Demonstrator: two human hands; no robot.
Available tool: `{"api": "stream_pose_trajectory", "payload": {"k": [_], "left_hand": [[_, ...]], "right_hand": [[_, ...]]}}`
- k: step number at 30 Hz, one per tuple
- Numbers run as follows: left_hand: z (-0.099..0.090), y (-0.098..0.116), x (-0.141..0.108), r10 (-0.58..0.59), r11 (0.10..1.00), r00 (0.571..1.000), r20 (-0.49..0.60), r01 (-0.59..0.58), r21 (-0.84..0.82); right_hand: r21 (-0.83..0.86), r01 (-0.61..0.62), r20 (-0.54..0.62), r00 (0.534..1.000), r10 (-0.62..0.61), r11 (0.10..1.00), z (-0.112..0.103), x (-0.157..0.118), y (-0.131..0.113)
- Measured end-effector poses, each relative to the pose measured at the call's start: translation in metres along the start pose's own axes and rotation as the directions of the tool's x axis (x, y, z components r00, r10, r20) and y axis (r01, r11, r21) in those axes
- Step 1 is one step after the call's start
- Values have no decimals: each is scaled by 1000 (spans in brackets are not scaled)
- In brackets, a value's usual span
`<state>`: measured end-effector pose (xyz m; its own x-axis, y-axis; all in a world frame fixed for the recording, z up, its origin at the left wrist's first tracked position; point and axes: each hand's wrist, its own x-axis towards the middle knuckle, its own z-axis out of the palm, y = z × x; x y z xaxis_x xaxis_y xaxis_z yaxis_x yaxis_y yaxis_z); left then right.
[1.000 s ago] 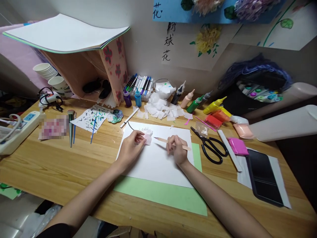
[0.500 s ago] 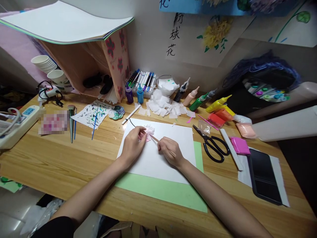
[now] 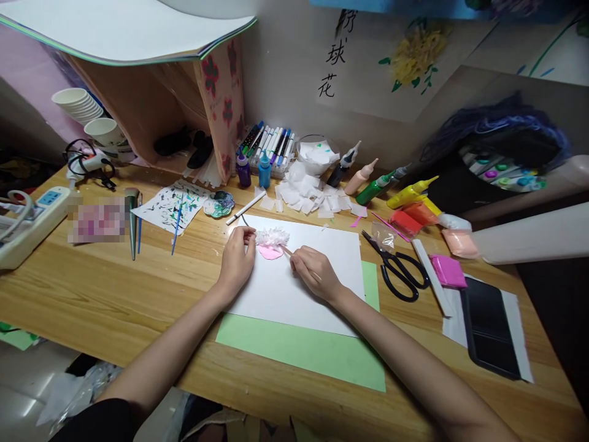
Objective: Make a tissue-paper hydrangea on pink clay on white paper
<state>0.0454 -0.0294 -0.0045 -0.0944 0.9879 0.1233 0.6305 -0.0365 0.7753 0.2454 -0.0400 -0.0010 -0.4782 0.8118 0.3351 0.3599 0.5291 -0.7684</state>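
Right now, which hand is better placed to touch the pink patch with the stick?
Probably the right hand: it holds the stick, tip near the pink patch. The left hand is by the white ruffles.

We see frilly petals [image 3: 273, 236] in white, faintly tinged pink, above a solid pink disc [image 3: 270, 252], and a tan stick [image 3: 315, 275]. We note a plain white sheet [image 3: 294, 301] over pale green paper [image 3: 299, 355], and a yellow-brown tabletop [image 3: 138, 288] streaked with wood grain. We find black scissors [image 3: 404, 276], a magenta packet [image 3: 448, 271], a purple bottle [image 3: 243, 172], a blue bottle [image 3: 264, 172], and a yellow bottle [image 3: 409, 193]. We spot a blotted paper [image 3: 161, 207], white dabbed with black, blue and green, and a pinkish box [image 3: 219, 110] patterned with dark red flowers.
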Motion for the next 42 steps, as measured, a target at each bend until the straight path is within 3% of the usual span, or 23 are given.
{"api": "stream_pose_trajectory", "payload": {"k": [5, 8, 13, 15, 17, 22, 28, 37, 42], "left_hand": [[0, 1, -1, 3, 1000, 1000, 5, -3, 0], [-1, 1, -1, -2, 1000, 1000, 7, 2, 1], [-2, 1, 0, -16, 1000, 1000, 16, 16, -1], [-2, 1, 0, -12, 1000, 1000, 18, 12, -4], [-2, 1, 1, -10, 1000, 1000, 21, 10, -5], [-2, 0, 1, -13, 1000, 1000, 24, 13, -11], [-2, 0, 1, -4, 1000, 1000, 24, 4, -8], [-1, -2, 1, 11, 1000, 1000, 19, -11, -11], [-1, -3, 2, 7, 1000, 1000, 23, -7, -19]], "right_hand": [[11, -39, -16, 999, 39, 999, 0, 4, -1], [106, -171, -83, 980, 180, 979, 4, 9, -6], [343, -418, -171, 853, 494, 841, 7, 36, -16], [362, -486, -173, 804, 570, 795, 5, 48, -16], [374, -524, -133, 786, 603, 765, 2, 55, -15], [349, -397, -126, 878, 463, 849, -5, 35, -15], [134, -210, -114, 968, 225, 968, -7, 5, -14], [36, -128, -110, 985, 131, 991, 4, 11, -4], [116, -253, -114, 957, 266, 960, 5, 21, -10]]}}
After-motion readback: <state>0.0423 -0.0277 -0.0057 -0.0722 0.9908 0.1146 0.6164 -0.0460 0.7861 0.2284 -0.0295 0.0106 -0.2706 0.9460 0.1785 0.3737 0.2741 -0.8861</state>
